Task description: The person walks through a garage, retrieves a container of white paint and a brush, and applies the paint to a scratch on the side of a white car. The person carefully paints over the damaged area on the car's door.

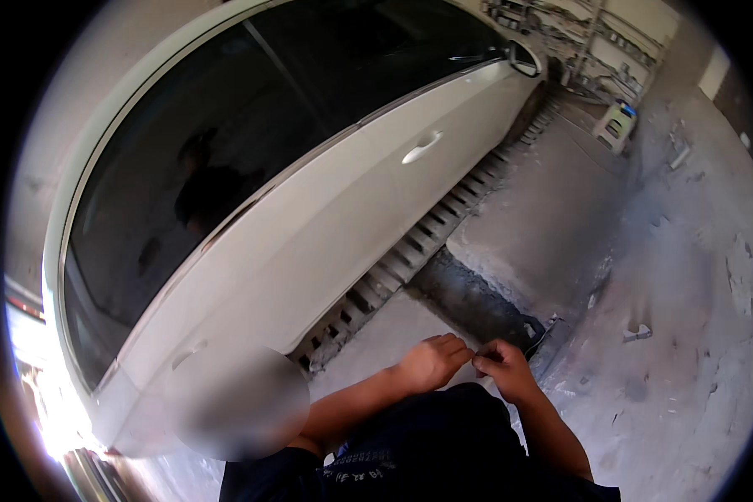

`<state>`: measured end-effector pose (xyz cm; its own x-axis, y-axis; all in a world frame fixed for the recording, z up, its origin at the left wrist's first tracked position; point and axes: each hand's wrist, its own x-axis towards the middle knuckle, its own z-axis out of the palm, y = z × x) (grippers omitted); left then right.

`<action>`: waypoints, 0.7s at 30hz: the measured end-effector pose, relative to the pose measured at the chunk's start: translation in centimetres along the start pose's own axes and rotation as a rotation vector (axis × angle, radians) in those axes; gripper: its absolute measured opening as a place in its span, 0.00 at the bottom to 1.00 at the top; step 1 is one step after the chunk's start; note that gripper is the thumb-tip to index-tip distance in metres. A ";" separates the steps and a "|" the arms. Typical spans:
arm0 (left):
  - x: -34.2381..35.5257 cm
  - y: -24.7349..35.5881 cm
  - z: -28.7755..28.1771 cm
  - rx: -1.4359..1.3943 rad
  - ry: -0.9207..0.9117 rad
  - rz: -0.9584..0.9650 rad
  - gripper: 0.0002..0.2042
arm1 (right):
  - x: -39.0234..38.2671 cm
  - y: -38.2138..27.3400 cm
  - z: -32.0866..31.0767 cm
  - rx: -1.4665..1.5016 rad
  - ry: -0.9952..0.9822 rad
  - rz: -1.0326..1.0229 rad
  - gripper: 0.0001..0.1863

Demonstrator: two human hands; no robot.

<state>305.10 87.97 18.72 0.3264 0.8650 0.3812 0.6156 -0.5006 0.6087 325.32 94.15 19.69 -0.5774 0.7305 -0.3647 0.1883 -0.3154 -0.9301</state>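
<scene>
My left hand [435, 363] and my right hand [507, 368] meet in front of my dark shirt [427, 435], fingertips almost touching. Both are closed, thumb and fingers drawn together. Something small and dark seems to sit at the right fingertips, too small to name. Whatever the left fingers pinch is hidden by the hand itself. Along my left side stands a white car [309, 243] with dark windows and a white door handle [422, 147]; neither hand touches it.
A slotted floor grate [402, 259] runs beneath the car's side. Beside it a sunken trench [468, 293] opens in the worn concrete floor [669, 293]. A light-coloured jug with a blue cap [617, 127] stands farther off, near cluttered shelves [615, 50]. A scrap [637, 333] lies at right.
</scene>
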 end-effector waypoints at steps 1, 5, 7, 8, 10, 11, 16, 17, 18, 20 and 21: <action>1.4 -0.3 -0.1 0.078 0.016 0.075 0.07 | 0.3 0.0 -0.8 0.094 0.043 0.049 0.05; 6.5 -2.4 2.1 -0.051 0.012 0.107 0.06 | 1.7 0.4 -4.4 0.078 0.139 -0.004 0.06; 8.7 -3.4 4.0 -0.233 0.008 0.000 0.06 | 2.2 -0.4 -6.3 -0.119 0.207 -0.111 0.06; 10.2 -3.5 4.8 -0.331 -0.054 -0.135 0.06 | 2.5 -0.8 -7.4 -0.216 0.243 -0.161 0.06; 13.5 -3.6 6.1 -0.515 -0.178 -0.413 0.08 | 3.7 -1.2 -10.4 -0.380 0.293 -0.322 0.06; 15.4 -3.9 6.6 -0.597 -0.243 -0.502 0.08 | 4.3 -1.7 -12.2 -0.462 0.317 -0.407 0.05; 23.7 -6.5 11.0 -0.956 -0.484 -0.848 0.09 | 7.3 -2.6 -21.5 -0.689 0.278 -0.815 0.07; 25.4 -6.0 11.5 -0.852 -0.436 -0.753 0.08 | 7.6 -3.1 -23.0 -0.701 0.279 -0.864 0.08; 26.9 -5.4 12.0 -0.750 -0.388 -0.655 0.08 | 7.7 -3.7 -24.4 -0.681 0.338 -0.788 0.07; 30.3 -4.5 12.7 -0.504 -0.269 -0.386 0.07 | 7.6 -4.9 -26.9 -0.635 0.447 -0.631 0.08; 32.1 -4.2 12.9 -0.360 -0.197 -0.215 0.07 | 7.9 -5.0 -28.1 -0.507 0.445 -0.510 0.09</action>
<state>322.26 118.27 19.46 0.3698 0.9235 0.1020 0.4075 -0.2599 0.8754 342.15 118.59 20.22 -0.3415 0.9138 0.2200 0.3845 0.3494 -0.8545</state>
